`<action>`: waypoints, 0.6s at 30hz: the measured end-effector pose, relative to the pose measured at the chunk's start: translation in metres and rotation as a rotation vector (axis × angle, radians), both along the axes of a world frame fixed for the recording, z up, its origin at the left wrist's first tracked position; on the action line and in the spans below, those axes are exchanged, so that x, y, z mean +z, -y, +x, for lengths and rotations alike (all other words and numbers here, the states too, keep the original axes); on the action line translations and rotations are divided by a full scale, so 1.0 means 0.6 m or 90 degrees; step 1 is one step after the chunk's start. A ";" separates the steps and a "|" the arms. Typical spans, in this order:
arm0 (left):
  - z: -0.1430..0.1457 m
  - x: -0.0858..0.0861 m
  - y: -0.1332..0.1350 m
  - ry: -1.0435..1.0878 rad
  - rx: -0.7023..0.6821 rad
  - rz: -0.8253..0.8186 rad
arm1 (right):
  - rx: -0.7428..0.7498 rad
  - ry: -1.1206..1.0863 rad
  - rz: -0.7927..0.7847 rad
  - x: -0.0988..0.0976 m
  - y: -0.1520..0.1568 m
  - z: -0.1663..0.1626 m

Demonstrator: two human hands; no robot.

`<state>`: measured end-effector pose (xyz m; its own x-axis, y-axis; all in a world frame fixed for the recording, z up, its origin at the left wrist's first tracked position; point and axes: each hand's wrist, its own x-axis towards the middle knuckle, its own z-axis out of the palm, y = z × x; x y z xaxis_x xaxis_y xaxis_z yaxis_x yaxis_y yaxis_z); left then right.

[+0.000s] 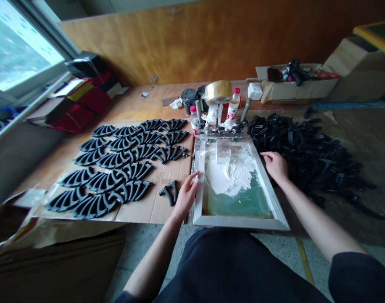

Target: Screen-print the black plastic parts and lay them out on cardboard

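Note:
A silver-framed printing screen (pixel 276 206) with a green mesh and a smear of white ink (pixel 232 172) lies flat in front of me. My left hand (pixel 186 195) rests on the frame's left rail, fingers spread along it. My right hand (pixel 276 166) touches the right rail near its far end. A single black curved plastic part (pixel 170 192) lies on the cardboard just left of my left hand. The screen is hinged to a metal clamp (pixel 222 131) at its far edge.
Rows of black curved parts (pixel 117 168) cover a cardboard sheet (pixel 154 206) on the left. A heap of black parts (pixel 309 155) lies on the right. Bottles (pixel 233 104), a tape roll (pixel 218 91) and a cardboard box (pixel 299 86) stand behind.

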<state>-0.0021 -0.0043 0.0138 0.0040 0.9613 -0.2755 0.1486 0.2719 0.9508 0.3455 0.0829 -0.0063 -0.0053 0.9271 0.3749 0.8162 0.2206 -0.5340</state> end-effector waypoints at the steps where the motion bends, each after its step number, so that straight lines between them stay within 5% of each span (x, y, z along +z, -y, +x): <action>1: 0.002 -0.026 0.003 -0.018 -0.003 -0.013 | -0.016 -0.005 0.018 0.010 -0.012 -0.007; 5: 0.009 -0.097 -0.003 -0.133 -0.014 -0.025 | 0.091 0.082 0.051 0.044 -0.043 -0.106; 9: 0.006 -0.116 -0.010 -0.172 -0.026 -0.038 | 0.219 0.211 -0.098 0.044 -0.018 -0.186; 14: 0.002 -0.121 -0.009 -0.144 -0.017 -0.039 | 0.430 0.286 -0.081 0.025 0.070 -0.170; 18: 0.004 -0.122 -0.009 -0.136 -0.003 -0.046 | 0.568 0.255 -0.092 0.040 0.084 -0.143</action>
<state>0.0002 0.0009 -0.0597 -0.0570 0.9392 -0.3387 0.3455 0.3368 0.8759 0.2597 0.0326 0.0176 -0.8267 0.5575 0.0765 0.5080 0.7979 -0.3245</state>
